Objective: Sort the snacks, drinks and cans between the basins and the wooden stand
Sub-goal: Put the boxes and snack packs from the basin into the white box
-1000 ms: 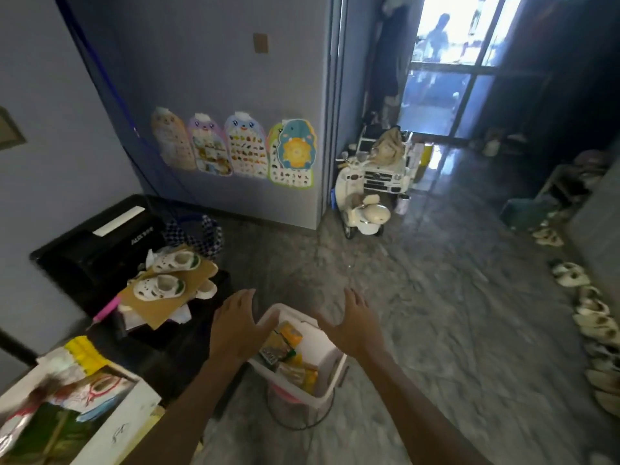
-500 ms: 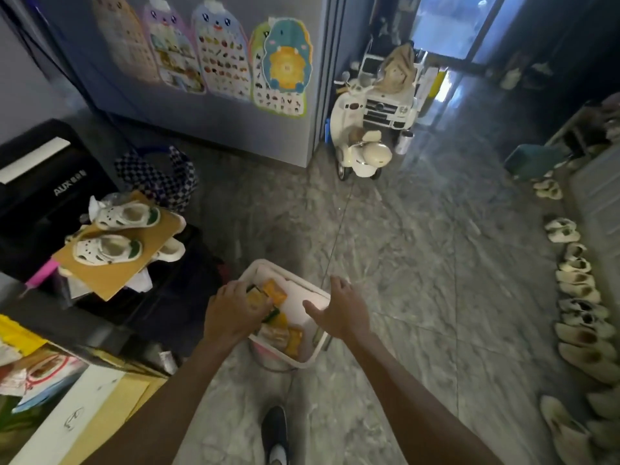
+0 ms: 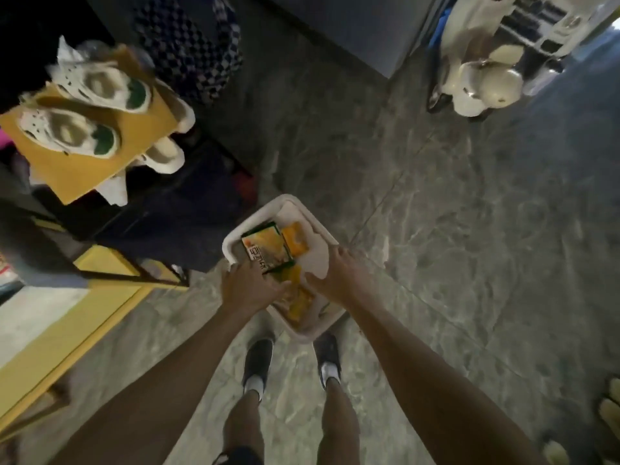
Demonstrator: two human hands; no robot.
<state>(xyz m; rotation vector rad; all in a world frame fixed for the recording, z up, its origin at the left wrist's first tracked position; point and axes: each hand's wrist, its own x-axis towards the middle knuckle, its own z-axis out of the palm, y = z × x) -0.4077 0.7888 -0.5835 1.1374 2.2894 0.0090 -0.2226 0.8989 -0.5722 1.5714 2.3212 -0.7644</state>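
A white plastic basin (image 3: 251, 226) stands on the marble floor just ahead of my feet. Inside lie a green and yellow snack box (image 3: 265, 245) and several orange packets (image 3: 296, 240). My left hand (image 3: 250, 287) reaches in over the near left rim, its fingers closed on the near end of the snack box. My right hand (image 3: 339, 277) is at the right rim, fingers curled over the edge and thumb pointing inward above an orange packet (image 3: 299, 303). The hands hide the near part of the basin's contents. No wooden stand is in view.
Dark low furniture (image 3: 161, 216) sits left of the basin, with a cardboard sheet (image 3: 84, 169) carrying white children's shoes (image 3: 72, 132) and a checked bag (image 3: 188, 52). A yellow-edged board (image 3: 77, 317) lies lower left. A toy scooter (image 3: 483, 75) is top right, slippers (image 3: 612, 407) lower right.
The view tilted down and closer, so my feet show below the basin. Both hands dropped from above the basin into it, the left onto the snack box and the right onto the rim.
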